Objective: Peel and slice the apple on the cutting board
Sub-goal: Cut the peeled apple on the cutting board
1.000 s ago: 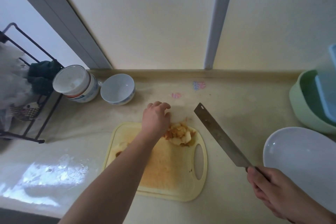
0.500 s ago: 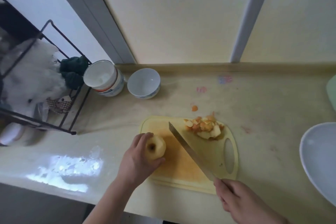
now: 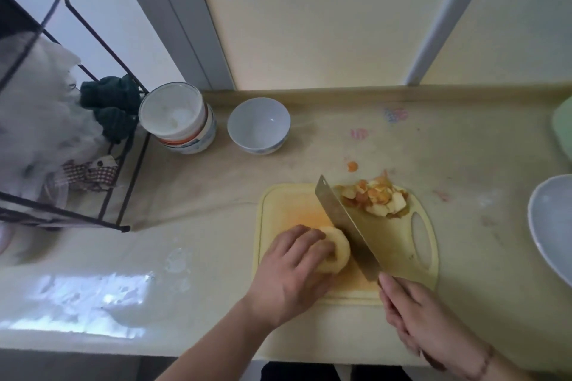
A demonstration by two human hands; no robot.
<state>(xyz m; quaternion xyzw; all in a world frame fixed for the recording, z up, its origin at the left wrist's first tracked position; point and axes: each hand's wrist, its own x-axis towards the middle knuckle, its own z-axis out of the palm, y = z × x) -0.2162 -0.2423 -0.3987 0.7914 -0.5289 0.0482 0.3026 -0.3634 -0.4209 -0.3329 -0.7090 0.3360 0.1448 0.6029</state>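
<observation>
Head view: left hand [image 3: 289, 275] grip is clamped on the peeled pale-yellow apple [image 3: 335, 249], fingers [image 3: 305, 233] curled over its top, pressing it down on the yellow plastic cutting board [image 3: 390, 244] w/ the oval handle slot at its right end. Apple sits at the board's near-left part, on an orange-stained patch. Right hand [image 3: 427, 325] grip is wrapped tight round the handle of a broad steel cleaver [image 3: 345, 226]; handle itself hidden in the fist. Blade runs diagonally from near-right to far-left, its edge just beside the apple's right side; contact can't be told. Pile of red-orange apple peel and scraps [image 3: 376, 199] lies at the board's far-right corner, right of the blade. One small orange peel bit [image 3: 352, 166] lies on the beige desk [image 3: 216, 195], just past the board.

Far left on the desk: a white round tub w/ orange band [image 3: 178, 117], tilted, and beside it a white ceramic bowl [image 3: 258, 125], upright. Black wire rack [image 3: 93, 139] at far left holds dark green cloth [image 3: 113, 105] and white plastic bags. Large white plate [image 3: 552, 226] at right edge, partly out of frame.
</observation>
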